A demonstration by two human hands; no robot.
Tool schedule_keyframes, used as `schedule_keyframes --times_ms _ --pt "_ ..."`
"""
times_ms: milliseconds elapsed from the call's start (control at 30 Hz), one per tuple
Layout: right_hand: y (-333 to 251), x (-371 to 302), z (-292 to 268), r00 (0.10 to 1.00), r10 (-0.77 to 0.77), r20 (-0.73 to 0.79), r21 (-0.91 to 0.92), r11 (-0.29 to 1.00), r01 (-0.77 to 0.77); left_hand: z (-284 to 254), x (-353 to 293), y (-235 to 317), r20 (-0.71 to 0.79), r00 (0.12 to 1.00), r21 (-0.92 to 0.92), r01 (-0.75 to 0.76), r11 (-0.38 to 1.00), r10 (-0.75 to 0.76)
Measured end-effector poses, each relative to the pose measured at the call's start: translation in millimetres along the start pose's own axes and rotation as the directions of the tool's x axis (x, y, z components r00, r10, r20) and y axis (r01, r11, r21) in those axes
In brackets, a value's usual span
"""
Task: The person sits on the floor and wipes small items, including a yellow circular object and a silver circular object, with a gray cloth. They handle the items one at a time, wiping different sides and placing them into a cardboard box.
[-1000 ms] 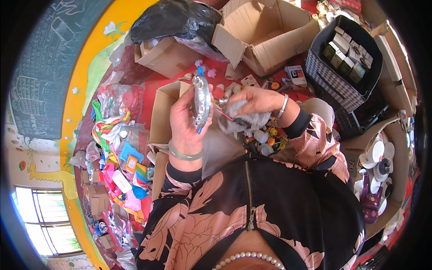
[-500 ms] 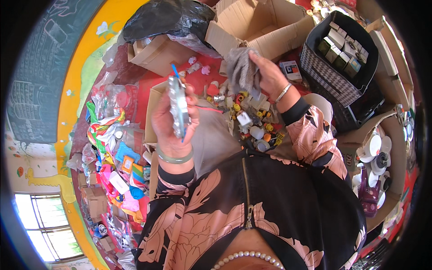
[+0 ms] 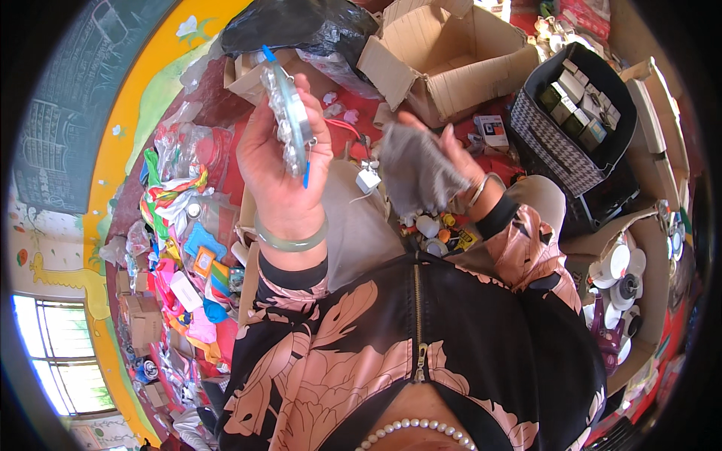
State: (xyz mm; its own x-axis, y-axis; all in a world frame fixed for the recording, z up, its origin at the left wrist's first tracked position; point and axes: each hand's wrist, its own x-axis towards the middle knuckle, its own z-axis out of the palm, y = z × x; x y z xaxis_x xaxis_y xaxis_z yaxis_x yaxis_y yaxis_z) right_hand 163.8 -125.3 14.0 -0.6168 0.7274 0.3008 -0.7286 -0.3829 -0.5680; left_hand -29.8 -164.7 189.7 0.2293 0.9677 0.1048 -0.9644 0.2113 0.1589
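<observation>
My left hand [image 3: 282, 154] is raised and closed around a round, flat disc [image 3: 292, 120], seen nearly edge-on. Its left face looks clear and crinkled, and blue tips stick out at its top and bottom. A red cord [image 3: 346, 126] runs from near this hand toward a small white block [image 3: 368, 179]; whether they join is hard to tell. A grey cloth [image 3: 420, 169] hangs from my right hand [image 3: 460, 158], bunched against the fingers and partly hiding them. Below the cloth, small yellow, white and orange parts [image 3: 440, 229] lie in a pile by my lap.
An open cardboard box [image 3: 481, 71] stands ahead, beside a black plastic bag [image 3: 301, 30]. To the right are a houndstooth bin [image 3: 560, 161] holding small boxes and a carton [image 3: 650, 316] of white round items. Colourful packets and balloon-like pieces [image 3: 203, 263] cover the left side.
My left hand has risen with the disc and turned it slightly. The right hand has lowered, and the cloth now hangs more spread out. The white block has shifted left.
</observation>
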Motion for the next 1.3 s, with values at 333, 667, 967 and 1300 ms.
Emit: schedule_keyframes --times_ms 333,667,967,1300 --pt "27.4 3.0 51.6 0.878 0.369 0.305 -0.147 0.929 -0.340 -14.5 25.7 -10.3 0.034 0.982 0.171 -0.191 0.967 0.188" --pt "18.4 4.9 40.8 0.946 0.279 -0.164 -0.094 0.950 -0.296 -63.8 30.4 8.5 -0.144 0.970 0.222 -0.161 0.962 0.196" --pt "-8.0 6.0 19.8 0.870 0.183 -0.457 -0.053 0.971 -0.232 -104.8 -3.4 24.0 -0.214 0.957 0.630 -0.019 0.776 0.197" --pt "-18.6 3.8 13.2 0.867 0.042 -0.497 -0.583 0.724 -0.369 -124.5 -28.0 2.8 -0.306 0.939 0.919 0.334 0.210 -0.158"
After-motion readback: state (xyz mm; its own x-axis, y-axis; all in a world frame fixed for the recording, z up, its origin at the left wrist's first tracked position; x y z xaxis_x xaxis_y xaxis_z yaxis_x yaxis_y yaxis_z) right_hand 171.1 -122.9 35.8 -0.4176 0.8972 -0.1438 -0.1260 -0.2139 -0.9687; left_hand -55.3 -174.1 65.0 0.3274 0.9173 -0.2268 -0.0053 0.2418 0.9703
